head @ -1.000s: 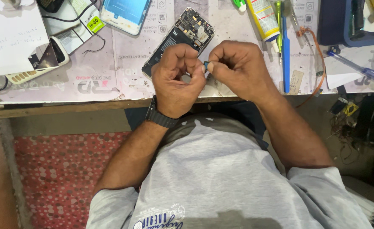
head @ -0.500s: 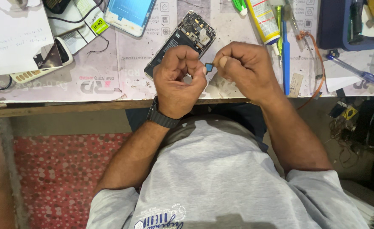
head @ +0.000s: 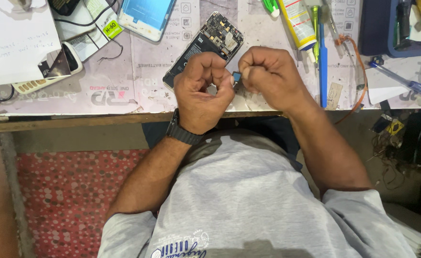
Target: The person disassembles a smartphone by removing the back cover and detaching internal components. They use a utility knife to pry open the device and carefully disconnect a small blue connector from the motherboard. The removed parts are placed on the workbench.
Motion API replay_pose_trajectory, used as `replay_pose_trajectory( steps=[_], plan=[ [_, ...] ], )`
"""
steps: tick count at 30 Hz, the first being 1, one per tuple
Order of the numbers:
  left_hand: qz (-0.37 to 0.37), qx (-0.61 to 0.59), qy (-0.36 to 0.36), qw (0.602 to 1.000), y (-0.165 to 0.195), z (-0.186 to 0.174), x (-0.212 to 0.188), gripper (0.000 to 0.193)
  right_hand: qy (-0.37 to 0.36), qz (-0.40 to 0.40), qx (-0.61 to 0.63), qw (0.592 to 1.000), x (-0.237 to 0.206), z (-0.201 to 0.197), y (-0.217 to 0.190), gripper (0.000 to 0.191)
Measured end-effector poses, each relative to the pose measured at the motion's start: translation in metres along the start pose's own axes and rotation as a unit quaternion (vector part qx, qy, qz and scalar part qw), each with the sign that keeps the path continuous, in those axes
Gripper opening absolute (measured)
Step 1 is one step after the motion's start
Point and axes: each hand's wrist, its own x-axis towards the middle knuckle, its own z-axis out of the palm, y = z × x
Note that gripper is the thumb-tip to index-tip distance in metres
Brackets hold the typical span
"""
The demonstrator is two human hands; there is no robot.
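Small blue component (head: 237, 77) sits pinched between both hands just above the bench (head: 124, 102) edge, raised for close handling. Left hand (head: 205, 93) curls closed beside it; right hand (head: 268, 76) grips it at fingertips. Opened phone (head: 205, 45) lies behind. Compared with a second ago, the fists sit slightly farther apart.

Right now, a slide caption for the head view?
Both hands pinch a small blue part above an opened phone.

left hand (head: 202, 91): fist-curled, fingertips pinched | right hand (head: 268, 76): same, knuckles nearly touching
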Motion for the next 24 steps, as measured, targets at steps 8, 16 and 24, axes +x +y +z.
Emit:
replay_pose_trajectory(
  steps=[8, 16, 24],
  plan=[
    [-0.012, -0.027, 0.006, 1.000, -0.001, 0.000, 0.000, 0.035, 0.007, -0.009, -0.033, 0.999, -0.007, -0.007, -0.008, 0.025],
    [-0.010, -0.035, 0.007, 0.999, 0.000, -0.001, 0.000, 0.035, 0.018, -0.052, -0.130, 0.990, -0.010, 0.006, -0.025, 0.012],
    [-0.019, -0.043, 0.011, 0.999, 0.000, -0.001, 0.002, 0.037, 0.054, -0.092, -0.256, 0.961, -0.026, -0.005, -0.034, 0.004]
  ],
)
